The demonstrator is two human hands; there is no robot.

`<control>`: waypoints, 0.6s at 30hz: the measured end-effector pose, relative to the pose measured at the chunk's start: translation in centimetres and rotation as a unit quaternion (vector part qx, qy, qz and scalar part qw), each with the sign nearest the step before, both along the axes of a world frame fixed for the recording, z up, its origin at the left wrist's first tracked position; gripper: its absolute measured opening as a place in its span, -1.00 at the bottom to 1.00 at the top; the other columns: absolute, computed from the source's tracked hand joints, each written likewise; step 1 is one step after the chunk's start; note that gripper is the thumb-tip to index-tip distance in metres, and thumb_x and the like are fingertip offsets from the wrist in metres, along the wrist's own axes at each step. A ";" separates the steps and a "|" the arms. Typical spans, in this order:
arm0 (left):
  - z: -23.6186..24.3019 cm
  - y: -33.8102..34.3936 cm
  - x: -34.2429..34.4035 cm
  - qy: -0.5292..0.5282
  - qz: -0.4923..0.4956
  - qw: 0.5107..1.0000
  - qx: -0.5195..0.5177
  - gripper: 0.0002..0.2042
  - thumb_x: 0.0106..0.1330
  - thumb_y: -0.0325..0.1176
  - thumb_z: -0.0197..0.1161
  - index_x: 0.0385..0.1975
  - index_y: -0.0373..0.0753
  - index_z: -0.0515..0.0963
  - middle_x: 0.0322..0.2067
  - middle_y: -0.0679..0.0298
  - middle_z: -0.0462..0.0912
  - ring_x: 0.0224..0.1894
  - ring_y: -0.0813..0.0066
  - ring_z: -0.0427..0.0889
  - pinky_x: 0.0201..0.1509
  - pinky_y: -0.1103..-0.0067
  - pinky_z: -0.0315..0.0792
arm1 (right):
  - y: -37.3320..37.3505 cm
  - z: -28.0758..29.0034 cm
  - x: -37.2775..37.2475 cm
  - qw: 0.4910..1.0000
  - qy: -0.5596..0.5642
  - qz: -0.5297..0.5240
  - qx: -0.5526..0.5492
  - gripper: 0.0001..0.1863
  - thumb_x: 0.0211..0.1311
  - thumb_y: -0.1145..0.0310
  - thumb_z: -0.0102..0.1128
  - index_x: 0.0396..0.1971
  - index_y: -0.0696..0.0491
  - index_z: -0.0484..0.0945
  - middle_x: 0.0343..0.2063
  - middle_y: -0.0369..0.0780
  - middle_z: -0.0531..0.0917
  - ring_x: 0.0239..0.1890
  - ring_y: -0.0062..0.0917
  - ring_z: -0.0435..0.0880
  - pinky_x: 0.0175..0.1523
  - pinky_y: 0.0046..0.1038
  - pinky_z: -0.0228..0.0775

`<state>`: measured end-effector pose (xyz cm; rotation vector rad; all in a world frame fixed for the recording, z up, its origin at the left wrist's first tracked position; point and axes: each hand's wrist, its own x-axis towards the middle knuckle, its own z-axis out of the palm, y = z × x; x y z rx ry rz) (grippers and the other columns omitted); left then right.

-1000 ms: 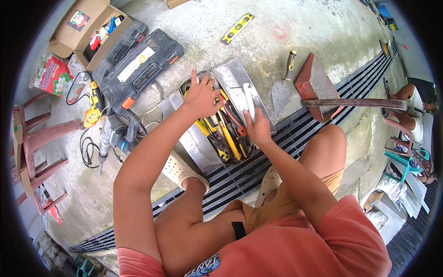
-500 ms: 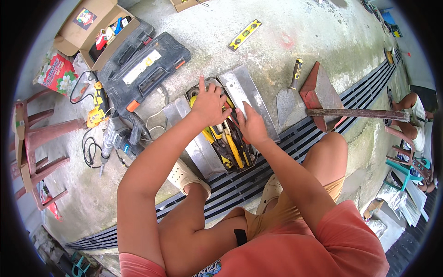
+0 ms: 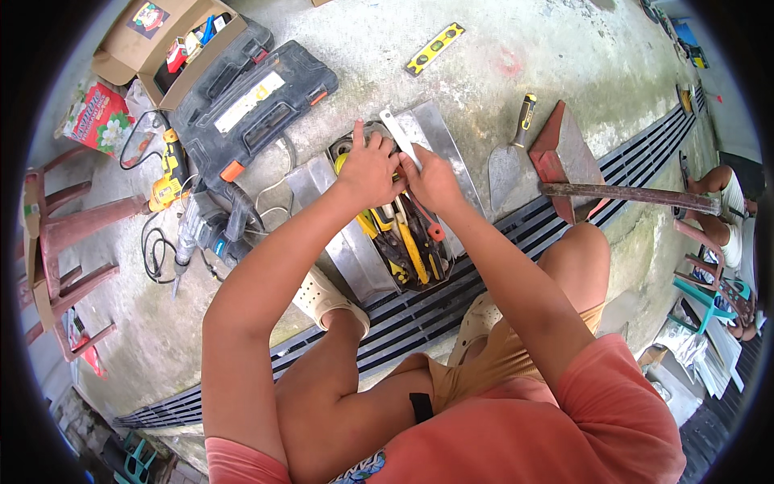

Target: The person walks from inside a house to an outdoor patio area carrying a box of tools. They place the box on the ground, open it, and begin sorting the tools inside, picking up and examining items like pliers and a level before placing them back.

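Observation:
A metal toolbox stands before me with its two lid flaps folded out, packed with tools. Among them lie yellow-handled pliers and a bar with an orange-red end. My right hand is closed on a pale flat bar with a rounded, holed end, tilted over the box's far part. Whether the orange-red end belongs to this bar I cannot tell. My left hand lies over the far left of the box, fingers spread, its thumb side close to my right thumb. What lies beneath it is mostly hidden.
Left are a black tool case, an open cardboard box, a yellow drill and a grey-blue power tool. Beyond lies a yellow level. Right are a trowel and a red-edged hoe. A drain grate runs underneath.
My right hand has shifted slightly up and left; the pale bar's far end now reaches beyond the box. An orange-red end shows below my right hand. My left hand stays over the box.

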<state>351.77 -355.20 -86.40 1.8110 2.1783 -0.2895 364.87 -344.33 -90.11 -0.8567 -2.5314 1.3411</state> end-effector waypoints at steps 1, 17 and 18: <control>-0.1 -0.2 -0.1 -0.011 -0.009 1.000 -0.012 -0.41 0.46 0.19 -0.04 0.11 -0.21 0.60 0.18 0.04 0.51 0.38 0.05 0.32 0.56 -0.17 -0.26 | -0.1 -0.5 -0.2 0.999 -0.033 -0.006 0.002 -0.60 0.52 0.14 0.04 -0.19 0.22 0.61 -0.32 0.20 0.64 -0.22 0.14 0.65 -0.11 0.00 0.46; -2.3 -2.5 -1.3 -0.028 0.009 0.986 0.165 -0.31 0.44 0.19 0.05 0.22 -0.40 0.40 0.30 -0.02 0.40 0.46 0.05 0.22 0.61 0.08 -0.15 | -1.3 -3.3 0.0 0.997 0.035 -0.041 0.053 -0.65 0.45 0.16 0.20 -0.01 0.11 0.71 -0.40 0.01 0.68 -0.35 -0.08 0.69 -0.20 -0.20 0.53; -2.4 -2.7 -1.1 -0.026 0.027 0.986 0.160 -0.27 0.43 0.22 0.04 0.25 -0.40 0.38 0.32 -0.03 0.38 0.48 0.03 0.21 0.62 0.09 -0.16 | -1.4 -3.4 0.0 0.996 0.033 -0.031 0.077 -0.64 0.46 0.16 0.20 0.01 0.12 0.71 -0.42 0.00 0.66 -0.39 -0.09 0.67 -0.23 -0.21 0.51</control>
